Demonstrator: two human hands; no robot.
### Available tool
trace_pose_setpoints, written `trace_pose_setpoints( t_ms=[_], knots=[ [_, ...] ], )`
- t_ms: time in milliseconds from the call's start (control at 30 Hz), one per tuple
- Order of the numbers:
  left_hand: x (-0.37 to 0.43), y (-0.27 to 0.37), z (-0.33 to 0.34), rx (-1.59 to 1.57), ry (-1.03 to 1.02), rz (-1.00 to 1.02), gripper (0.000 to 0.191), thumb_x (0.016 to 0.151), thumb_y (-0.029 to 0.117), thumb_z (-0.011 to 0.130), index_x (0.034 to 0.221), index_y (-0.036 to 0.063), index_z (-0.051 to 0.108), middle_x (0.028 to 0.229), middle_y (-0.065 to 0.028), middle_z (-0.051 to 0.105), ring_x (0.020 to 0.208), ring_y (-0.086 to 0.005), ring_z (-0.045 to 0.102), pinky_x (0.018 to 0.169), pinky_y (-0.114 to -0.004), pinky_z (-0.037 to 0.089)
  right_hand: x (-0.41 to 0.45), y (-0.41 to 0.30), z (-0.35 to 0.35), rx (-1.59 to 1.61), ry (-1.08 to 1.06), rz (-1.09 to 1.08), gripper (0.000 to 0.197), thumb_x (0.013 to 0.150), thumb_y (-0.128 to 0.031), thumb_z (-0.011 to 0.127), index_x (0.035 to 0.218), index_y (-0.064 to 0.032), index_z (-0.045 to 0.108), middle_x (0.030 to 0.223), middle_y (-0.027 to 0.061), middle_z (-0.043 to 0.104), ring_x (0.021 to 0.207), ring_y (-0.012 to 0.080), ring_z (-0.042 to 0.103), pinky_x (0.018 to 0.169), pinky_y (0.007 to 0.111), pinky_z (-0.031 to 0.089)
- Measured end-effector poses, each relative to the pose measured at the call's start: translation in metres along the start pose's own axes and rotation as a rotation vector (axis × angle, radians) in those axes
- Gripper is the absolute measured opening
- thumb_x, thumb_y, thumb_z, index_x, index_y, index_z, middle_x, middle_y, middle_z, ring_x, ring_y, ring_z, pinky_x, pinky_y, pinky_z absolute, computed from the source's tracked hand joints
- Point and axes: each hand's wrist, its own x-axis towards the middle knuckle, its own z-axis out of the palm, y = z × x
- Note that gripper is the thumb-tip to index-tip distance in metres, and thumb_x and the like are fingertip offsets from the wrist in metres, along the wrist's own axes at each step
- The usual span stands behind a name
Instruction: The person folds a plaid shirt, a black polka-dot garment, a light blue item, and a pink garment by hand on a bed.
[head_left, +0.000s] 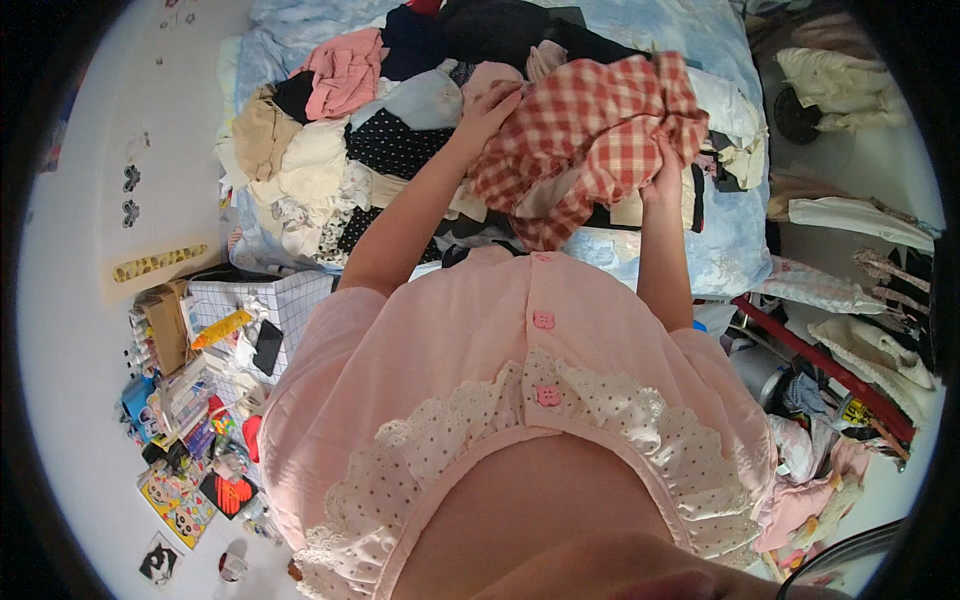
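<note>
A red and white checked cloth garment (577, 120) is bunched up above a heap of clothes on the bed. My right hand (664, 172) grips its right side near a fold. At its upper left edge lies my left hand (491, 112), fingers stretched out, partly over a pale pink garment; whether it grips the cloth I cannot tell. Just left of that hand are a black garment with white dots (397, 142) and a light blue garment (420, 97). A pink garment (345, 71), a beige one (262, 135) and a cream one (315, 161) lie farther left.
Blue and white patterned bedding (727, 262) covers the bed under the heap. Dark clothes (495, 34) are piled at the far side. A grid-patterned table (300, 300) with a phone (268, 347) and clutter stands at left. Clothes and a red bar (832, 367) are at right.
</note>
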Motion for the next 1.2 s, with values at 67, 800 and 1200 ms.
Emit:
trace_pose_setpoints(
  t_ms=[67,800,1200],
  knots=[
    [0.002,-0.002,0.023,0.163,0.082,0.128,0.048,0.082,0.035,0.045,0.117,0.0032,0.039,0.118,-0.0119,0.04,0.108,-0.0195,0.039,0.09,-0.028,0.029,0.007,-0.017,-0.024,0.061,0.065,0.047,0.03,0.08,-0.013,0.046,0.108,-0.0035,0.044,0.105,0.0099,0.051,0.096,0.024,0.05,0.08,0.038,0.043],
    [0.028,-0.063,0.205,0.664,-0.007,0.183,0.016,0.08,0.014,0.047,0.089,0.0012,0.046,0.068,-0.014,0.052,0.061,-0.0281,0.051,0.054,-0.034,0.039,0.061,-0.04,-0.203,0.066,0.122,0.163,0.041,0.084,-0.027,0.039,0.121,-0.0121,0.032,0.123,0.0077,0.034,0.111,0.0283,0.035,0.089,0.048,0.033],
    [0.061,-0.109,0.228,1.194,-0.184,0.145,0.02,0.076,0.018,0.051,0.092,0.0067,0.054,0.119,-0.0126,0.037,0.109,-0.032,0.033,0.091,-0.046,0.025,0.059,-0.047,-0.242,-0.287,0.273,0.216,0.054,0.076,-0.021,0.056,0.121,-0.0064,0.03,0.116,0.0096,0.041,0.107,0.0251,0.04,0.087,0.038,0.036]
  ],
)
